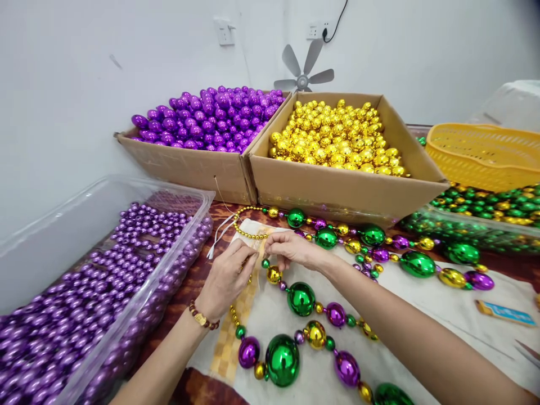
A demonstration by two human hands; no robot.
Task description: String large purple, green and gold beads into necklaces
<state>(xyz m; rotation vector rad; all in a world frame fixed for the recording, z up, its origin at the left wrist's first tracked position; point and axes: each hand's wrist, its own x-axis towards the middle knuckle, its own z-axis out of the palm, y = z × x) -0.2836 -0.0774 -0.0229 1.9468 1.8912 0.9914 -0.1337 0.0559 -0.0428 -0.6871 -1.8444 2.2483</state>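
My left hand [224,278], with a brown bead bracelet at its wrist, pinches the small gold beads at one end of a bead necklace [282,360]. Close to its right, my right hand [291,248] has thumb and fingers pressed together at the necklace's other end, just above a small green bead [265,262]; the exact grip is partly hidden. The necklace loops over a white cloth [261,315], mixing large green, purple and gold beads. Behind the hands lies another bead strand [326,237], its small gold beads curving near a white thread [220,235].
At left stands a clear bin [196,211] of small purple beads. Behind are cardboard boxes of purple [185,160] and gold beads [337,185]. A yellow basket [485,169] rests over mixed beads at right. Scissor-like blades [527,354] lie near the right edge.
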